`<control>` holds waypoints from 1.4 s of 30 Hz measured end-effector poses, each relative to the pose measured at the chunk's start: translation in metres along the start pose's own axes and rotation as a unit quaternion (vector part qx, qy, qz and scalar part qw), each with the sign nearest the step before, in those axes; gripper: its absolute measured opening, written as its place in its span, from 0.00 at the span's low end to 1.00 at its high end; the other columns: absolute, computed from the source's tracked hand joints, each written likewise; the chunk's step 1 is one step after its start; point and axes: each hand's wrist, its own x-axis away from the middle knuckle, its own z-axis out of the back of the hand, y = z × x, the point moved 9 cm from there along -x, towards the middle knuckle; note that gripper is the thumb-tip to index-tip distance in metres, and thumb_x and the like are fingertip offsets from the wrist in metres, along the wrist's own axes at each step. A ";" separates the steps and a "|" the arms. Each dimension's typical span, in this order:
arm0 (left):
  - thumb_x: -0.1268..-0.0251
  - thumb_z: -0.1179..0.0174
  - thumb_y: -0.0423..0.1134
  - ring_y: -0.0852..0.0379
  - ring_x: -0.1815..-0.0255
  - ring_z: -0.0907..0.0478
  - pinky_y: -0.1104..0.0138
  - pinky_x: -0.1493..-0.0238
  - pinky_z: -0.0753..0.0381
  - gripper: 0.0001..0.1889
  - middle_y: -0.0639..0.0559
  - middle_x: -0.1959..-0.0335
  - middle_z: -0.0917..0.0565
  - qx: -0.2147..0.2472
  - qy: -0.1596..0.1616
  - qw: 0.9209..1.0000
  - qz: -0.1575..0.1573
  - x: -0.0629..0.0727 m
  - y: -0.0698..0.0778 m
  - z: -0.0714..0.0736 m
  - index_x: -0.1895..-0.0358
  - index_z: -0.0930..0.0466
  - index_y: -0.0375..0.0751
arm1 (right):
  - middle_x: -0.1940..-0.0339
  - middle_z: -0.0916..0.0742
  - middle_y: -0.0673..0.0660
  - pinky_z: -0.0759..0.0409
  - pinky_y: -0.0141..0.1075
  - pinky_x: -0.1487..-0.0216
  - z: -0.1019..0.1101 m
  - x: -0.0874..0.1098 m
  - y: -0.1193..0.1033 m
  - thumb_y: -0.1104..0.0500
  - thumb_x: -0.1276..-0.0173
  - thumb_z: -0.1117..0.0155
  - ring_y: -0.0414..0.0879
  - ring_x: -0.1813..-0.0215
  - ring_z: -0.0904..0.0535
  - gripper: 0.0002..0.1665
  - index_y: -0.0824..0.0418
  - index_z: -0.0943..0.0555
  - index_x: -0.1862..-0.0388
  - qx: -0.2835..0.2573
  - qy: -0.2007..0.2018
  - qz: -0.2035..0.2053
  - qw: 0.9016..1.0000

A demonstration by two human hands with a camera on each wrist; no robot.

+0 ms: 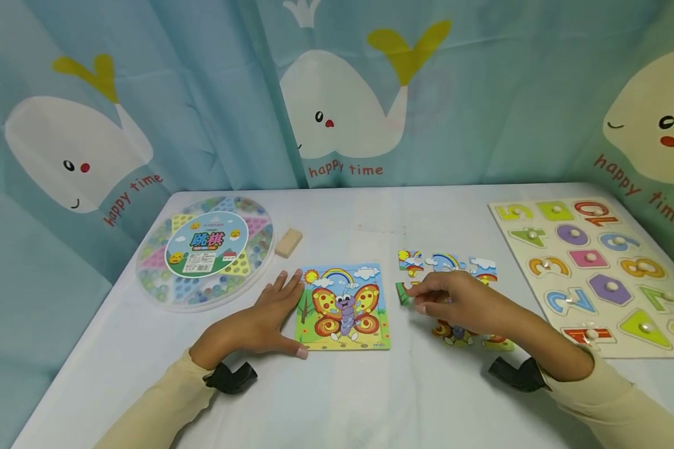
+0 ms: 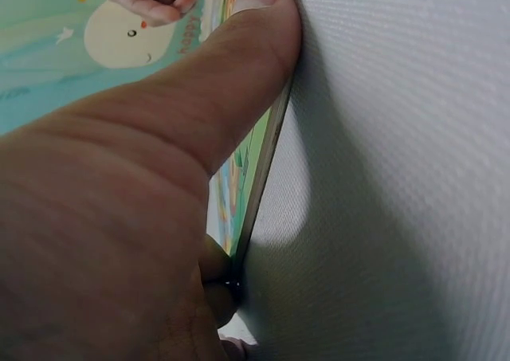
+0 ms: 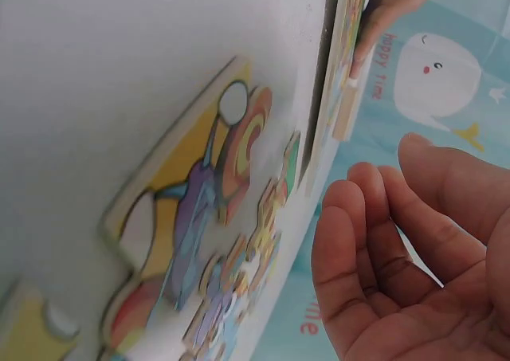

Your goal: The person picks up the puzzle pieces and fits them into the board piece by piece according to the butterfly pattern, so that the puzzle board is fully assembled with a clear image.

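Note:
A square butterfly puzzle board (image 1: 342,307) lies flat in the middle of the table. My left hand (image 1: 261,321) rests at its left side, fingers spread; the thumb lies at the near corner and the fingertips at the far corner. To the right are loose jigsaw pieces (image 1: 435,260) with the same butterfly picture. My right hand (image 1: 455,302) hovers over them with bent fingers, its fingertips next to a green piece (image 1: 402,293) in the head view. In the right wrist view, thumb and fingers stand apart with nothing between them, and that green piece (image 3: 291,168) lies beyond.
A round Chinese checkers box (image 1: 205,252) stands at the left, with a small wooden block (image 1: 289,242) beside it. On the right lies a number and shape peg board (image 1: 590,274). A whale-print curtain (image 1: 219,93) hangs behind the table.

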 end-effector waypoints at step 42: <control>0.54 0.28 0.62 0.46 0.24 0.79 0.49 0.27 0.69 0.65 0.48 0.21 0.69 0.000 0.000 1.000 0.008 -0.001 0.002 0.002 0.22 0.62 0.36 | 0.62 0.19 0.47 0.25 0.30 0.68 0.018 0.055 0.031 0.66 0.43 0.27 0.37 0.64 0.27 0.18 0.64 0.16 0.52 0.048 0.025 -0.015 0.998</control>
